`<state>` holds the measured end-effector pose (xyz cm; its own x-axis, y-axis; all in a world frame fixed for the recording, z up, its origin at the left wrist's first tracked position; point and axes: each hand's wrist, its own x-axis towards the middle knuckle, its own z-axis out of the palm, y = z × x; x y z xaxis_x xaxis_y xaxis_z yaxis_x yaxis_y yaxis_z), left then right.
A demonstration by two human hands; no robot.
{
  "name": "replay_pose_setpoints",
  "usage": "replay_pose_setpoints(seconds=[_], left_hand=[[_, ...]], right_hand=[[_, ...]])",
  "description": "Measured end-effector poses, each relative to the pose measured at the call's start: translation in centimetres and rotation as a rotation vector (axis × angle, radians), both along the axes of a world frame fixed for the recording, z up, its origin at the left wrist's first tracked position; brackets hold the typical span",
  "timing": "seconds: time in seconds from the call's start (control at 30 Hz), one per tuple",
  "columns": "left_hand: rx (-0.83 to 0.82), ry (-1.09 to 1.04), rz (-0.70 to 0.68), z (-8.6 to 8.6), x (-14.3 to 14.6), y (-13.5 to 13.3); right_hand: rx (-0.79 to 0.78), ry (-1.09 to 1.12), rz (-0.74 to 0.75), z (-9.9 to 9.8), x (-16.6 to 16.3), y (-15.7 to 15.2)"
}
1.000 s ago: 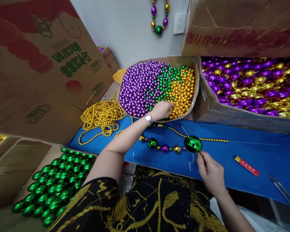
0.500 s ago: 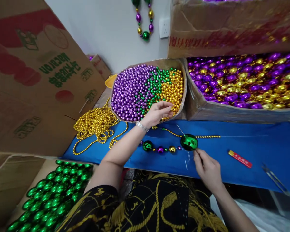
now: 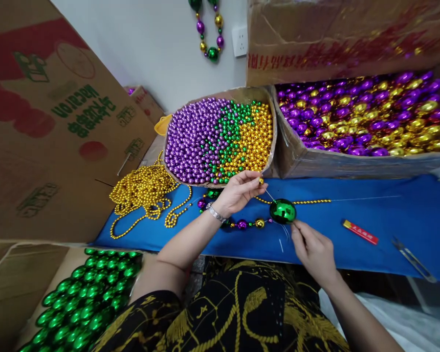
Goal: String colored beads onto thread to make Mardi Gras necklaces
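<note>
My left hand [image 3: 240, 193] pinches a small gold bead [image 3: 261, 181] by the front rim of a box of small beads [image 3: 274, 142]. My right hand [image 3: 313, 247] is closed at the lower right edge of a large shiny green bead [image 3: 283, 211]. A thin needle-like tip [image 3: 269, 194] sticks out of that bead's upper left, just below the gold bead and apart from it. Under and beside my left wrist lies a strand of mixed beads [image 3: 242, 224], partly hidden. A gold bead chain [image 3: 311, 202] with a thread end runs behind the green bead.
A pile of gold bead chain [image 3: 143, 190] lies on the blue table [image 3: 337, 264]. To the right are a red packet [image 3: 360, 231] and thread snips [image 3: 413, 259]. A carton of purple and gold beads [image 3: 315, 164] stands behind; green beads [image 3: 84, 298] fill a box at lower left.
My left hand has come out of the small-bead box towards the green bead, and a gold bead now shows in its fingertips. My right hand keeps its hold. The view has shifted slightly.
</note>
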<state>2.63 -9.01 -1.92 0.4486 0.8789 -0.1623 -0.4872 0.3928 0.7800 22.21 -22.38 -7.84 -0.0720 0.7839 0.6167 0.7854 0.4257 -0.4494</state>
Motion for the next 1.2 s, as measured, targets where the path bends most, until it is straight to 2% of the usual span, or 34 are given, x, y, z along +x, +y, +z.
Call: replay_pose_setpoints(seconds=[0.13, 0.27, 0.37, 0.47, 0.53, 0.63, 0.7, 0.8, 0.9, 1.0, 1.1, 1.13, 1.2], left_hand=[[0.05, 0.054, 0.004, 0.1, 0.2, -0.2], [0.281, 0.188, 0.072, -0.4, 0.9, -0.7], [0.379, 0.268, 0.045, -1.9, 2.6, -1.7], [0.307, 0.314, -0.025, -4.2, 4.8, -2.5], [0.315, 0.388, -0.068, -5.7, 5.9, -2.6], [0.498, 0.523, -0.112, -6.5, 6.9, -2.4], [0.653, 0.591, -0.123, -5.4, 7.3, -2.2], [0.803, 0.6, -0.165, -1.9, 7.8, -1.8], [0.812, 0.523, -0.291, 2.7, 8.8, -0.7], [0.809, 0.433, -0.423, 6.4, 11.1, 2.2], [0.98, 0.436, -0.316, 7.5, 15.2, 7.1], [1.047, 0.469, -0.281, 7.2, 16.9, 8.9], [1.179, 0.599, -0.316, 6.2, 20.2, 12.3]], right_hand=[[-0.007, 0.0, -0.004, 0.1, 0.2, -0.1], [-0.036, -0.007, -0.024, -0.6, 0.7, -0.3], [-0.117, 0.017, -0.068, -2.3, 1.3, -0.5], [-0.251, 0.027, -0.131, -5.0, 2.3, -0.7], [-0.302, 0.007, -0.167, -6.7, 3.2, -0.9], [-0.311, -0.017, -0.235, -7.6, 4.6, -1.1], [-0.286, -0.005, -0.28, -6.9, 5.1, -0.8], [-0.198, 0.064, -0.239, -4.4, 5.0, 0.5], [-0.113, 0.172, -0.111, -2.2, 4.8, 2.1], [-0.123, 0.3, -0.085, -1.3, 5.0, 2.8], [-0.182, 0.393, -0.114, -1.2, 5.5, 2.7], [-0.191, 0.402, -0.12, -1.2, 5.6, 2.6], [-0.183, 0.39, -0.133, -1.0, 5.6, 2.4]])
